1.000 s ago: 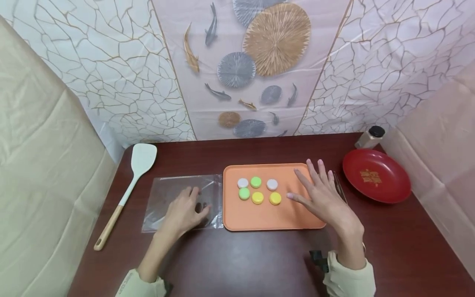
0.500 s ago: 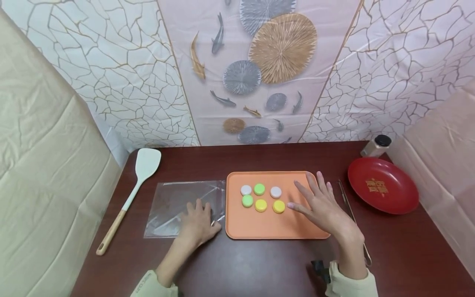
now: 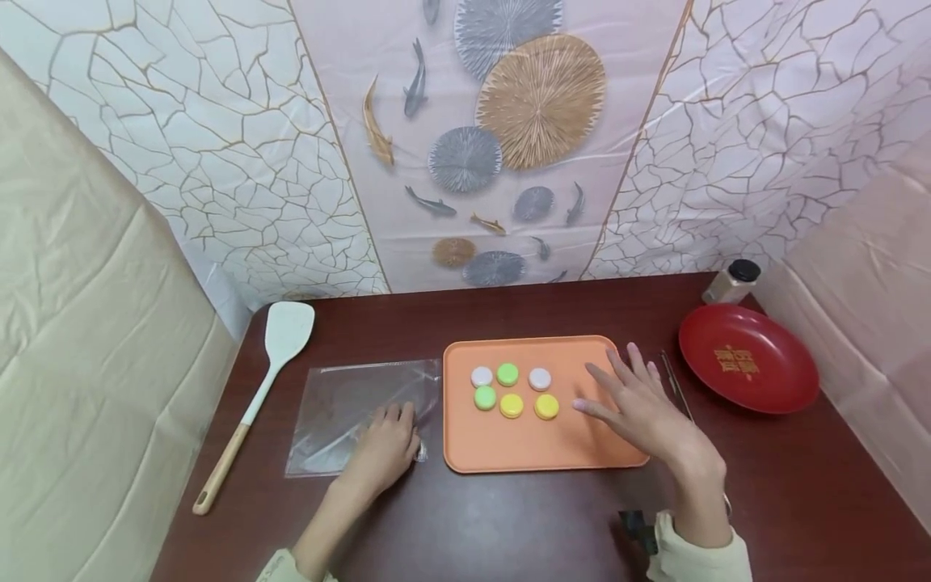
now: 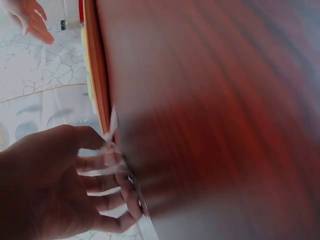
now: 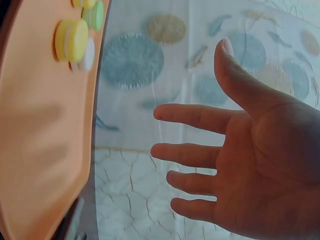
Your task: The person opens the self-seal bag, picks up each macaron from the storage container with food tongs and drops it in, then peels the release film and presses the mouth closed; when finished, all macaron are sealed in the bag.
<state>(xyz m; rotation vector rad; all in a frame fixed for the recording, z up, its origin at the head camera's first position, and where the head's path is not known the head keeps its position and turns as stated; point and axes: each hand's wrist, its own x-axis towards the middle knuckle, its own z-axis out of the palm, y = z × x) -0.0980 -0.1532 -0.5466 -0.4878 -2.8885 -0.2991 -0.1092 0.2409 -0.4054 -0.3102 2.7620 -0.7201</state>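
Left hand [image 3: 384, 454] pinched clear plastic bag [image 3: 349, 408] lower left; right hand [image 3: 643, 408] hovered spread over orange rectangular tray [image 3: 509, 444]

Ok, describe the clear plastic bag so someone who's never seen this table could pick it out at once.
Start at the orange tray in the middle of the dark wooden table. The clear plastic bag lies flat just left of it, with the left hand gripping its near right corner. It is the only see-through thing; the white spatula further left is opaque.
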